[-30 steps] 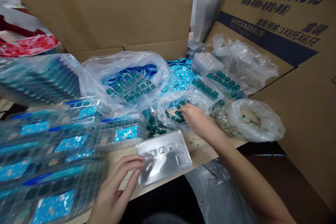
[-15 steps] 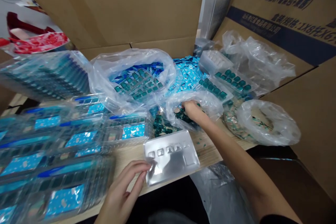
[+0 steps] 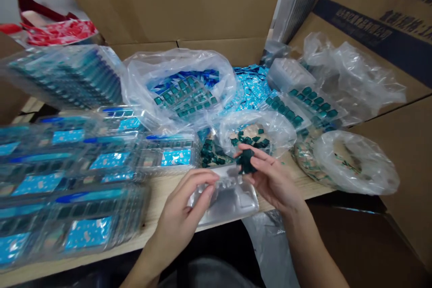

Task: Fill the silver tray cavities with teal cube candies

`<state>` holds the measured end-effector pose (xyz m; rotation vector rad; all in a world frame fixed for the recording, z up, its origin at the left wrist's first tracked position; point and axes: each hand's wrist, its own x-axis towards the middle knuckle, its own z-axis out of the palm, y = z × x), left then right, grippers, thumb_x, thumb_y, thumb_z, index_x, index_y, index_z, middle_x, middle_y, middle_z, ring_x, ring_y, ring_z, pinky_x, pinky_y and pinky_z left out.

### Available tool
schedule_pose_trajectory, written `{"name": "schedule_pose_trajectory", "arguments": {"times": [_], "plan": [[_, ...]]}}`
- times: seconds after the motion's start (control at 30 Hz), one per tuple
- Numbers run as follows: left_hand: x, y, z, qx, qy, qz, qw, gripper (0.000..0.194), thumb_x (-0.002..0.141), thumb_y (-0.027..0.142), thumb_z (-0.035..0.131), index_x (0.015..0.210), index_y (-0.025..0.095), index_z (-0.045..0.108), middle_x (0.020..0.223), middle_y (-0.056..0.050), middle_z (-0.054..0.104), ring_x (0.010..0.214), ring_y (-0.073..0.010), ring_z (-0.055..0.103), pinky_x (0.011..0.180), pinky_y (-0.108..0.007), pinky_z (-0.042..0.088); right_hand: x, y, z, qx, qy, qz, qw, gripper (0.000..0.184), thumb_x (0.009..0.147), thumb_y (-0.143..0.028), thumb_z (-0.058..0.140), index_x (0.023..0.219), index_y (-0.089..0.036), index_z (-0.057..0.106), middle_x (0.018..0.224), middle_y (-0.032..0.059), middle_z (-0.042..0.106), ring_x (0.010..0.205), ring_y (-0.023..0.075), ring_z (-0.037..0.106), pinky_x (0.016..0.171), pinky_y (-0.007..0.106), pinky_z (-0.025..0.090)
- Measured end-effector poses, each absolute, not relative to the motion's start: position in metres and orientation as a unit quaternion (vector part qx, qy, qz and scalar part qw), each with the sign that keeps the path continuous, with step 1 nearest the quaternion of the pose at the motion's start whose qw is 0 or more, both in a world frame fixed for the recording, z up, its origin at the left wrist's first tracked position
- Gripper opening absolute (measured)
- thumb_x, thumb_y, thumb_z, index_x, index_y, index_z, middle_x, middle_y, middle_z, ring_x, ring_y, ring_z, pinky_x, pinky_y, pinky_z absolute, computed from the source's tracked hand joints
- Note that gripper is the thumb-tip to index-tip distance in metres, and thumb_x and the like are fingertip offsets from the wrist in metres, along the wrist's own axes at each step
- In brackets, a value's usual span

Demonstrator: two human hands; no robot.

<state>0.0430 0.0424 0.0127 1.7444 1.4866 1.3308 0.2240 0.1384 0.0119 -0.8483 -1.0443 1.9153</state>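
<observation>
In the head view a clear plastic tray [image 3: 232, 209] with small moulded hollows lies near the table's front edge. My left hand [image 3: 184, 200] is over the tray's left part, thumb and fingertips brought together; whether anything is between them cannot be made out. My right hand [image 3: 275, 182] is closed around a clump of dark green cube-like pieces [image 3: 247, 161], held above the tray's upper right part. Just behind, an opened plastic bag [image 3: 278, 128] contains more such green pieces. Other loose green pieces [image 3: 211, 153] lie left of that bag.
Filled clear packs with blue sachets [image 3: 89, 231] are stacked at left. A large bag [image 3: 135, 69] holds blue packets and green-filled trays. Blue sachets [image 3: 253, 83] lie behind. At right sit a rolled-open bag [image 3: 378, 171] and filled trays [image 3: 285, 110]. Cardboard boxes [image 3: 202, 4] stand behind.
My right hand has come out of the bag with green pieces and moved toward me over the tray. My left hand has shifted from the tray's left edge up over it. The view has tilted slightly.
</observation>
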Motion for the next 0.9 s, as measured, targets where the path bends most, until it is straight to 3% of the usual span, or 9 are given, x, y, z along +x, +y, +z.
{"name": "schedule_pose_trajectory", "arguments": {"times": [0.1, 0.27, 0.47, 0.67, 0.8, 0.9], "plan": [[0.052, 0.049, 0.019, 0.652, 0.531, 0.496, 0.218, 0.023, 0.094, 0.015, 0.056, 0.114, 0.026, 0.061, 0.109, -0.001, 0.064, 0.105, -0.0109, 0.062, 0.091, -0.018, 0.051, 0.216, 0.117, 0.023, -0.290, -0.302, 0.830, 0.369, 0.027, 0.071, -0.033, 0.081, 0.097, -0.026, 0.079, 0.087, 0.0033, 0.073, 0.066, 0.0104, 0.058, 0.050, 0.019, 0.043], [0.056, 0.049, 0.021, 0.665, 0.533, 0.483, 0.200, 0.025, 0.092, 0.014, 0.060, 0.116, 0.024, 0.062, 0.107, -0.003, 0.062, 0.101, -0.0134, 0.062, 0.086, -0.021, 0.053, 0.209, 0.102, 0.026, -0.296, -0.320, 0.820, 0.371, 0.020, 0.078, -0.033, 0.076, 0.098, -0.029, 0.079, 0.085, 0.0011, 0.072, 0.059, 0.0085, 0.054, 0.052, 0.021, 0.045], [0.052, 0.046, 0.020, 0.601, 0.517, 0.520, 0.318, 0.033, 0.091, 0.010, 0.057, 0.119, 0.027, 0.064, 0.101, -0.002, 0.065, 0.093, -0.0126, 0.064, 0.082, -0.020, 0.055, 0.207, 0.099, 0.025, -0.294, -0.283, 0.834, 0.371, 0.016, 0.074, -0.031, 0.079, 0.089, -0.027, 0.076, 0.077, -0.0004, 0.068, 0.066, 0.0114, 0.060, 0.049, 0.018, 0.044], [0.049, 0.045, 0.019, 0.479, 0.499, 0.592, 0.414, 0.017, 0.088, 0.016, 0.065, 0.100, 0.027, 0.069, 0.092, 0.001, 0.071, 0.074, -0.0105, 0.069, 0.069, -0.018, 0.058, 0.207, 0.096, 0.028, -0.326, -0.275, 0.828, 0.365, 0.017, 0.074, -0.031, 0.076, 0.088, -0.025, 0.068, 0.072, -0.0017, 0.065, 0.059, 0.0099, 0.056, 0.045, 0.016, 0.037], [0.047, 0.040, 0.015, 0.541, 0.522, 0.553, 0.359, 0.023, 0.090, 0.015, 0.063, 0.109, 0.028, 0.068, 0.097, 0.000, 0.071, 0.089, -0.0134, 0.068, 0.080, -0.022, 0.056, 0.206, 0.092, 0.024, -0.330, -0.340, 0.804, 0.359, 0.021, 0.080, -0.033, 0.071, 0.100, -0.027, 0.069, 0.065, -0.0028, 0.060, 0.057, 0.0110, 0.054, 0.043, 0.018, 0.035], [0.044, 0.035, 0.013, 0.592, 0.530, 0.503, 0.340, 0.021, 0.091, 0.019, 0.063, 0.110, 0.027, 0.069, 0.099, -0.003, 0.070, 0.094, -0.0165, 0.067, 0.082, -0.026, 0.055, 0.206, 0.092, 0.022, -0.328, -0.356, 0.797, 0.362, 0.019, 0.081, -0.035, 0.072, 0.098, -0.026, 0.071, 0.067, -0.0022, 0.062, 0.058, 0.0101, 0.055, 0.044, 0.017, 0.036]]}}
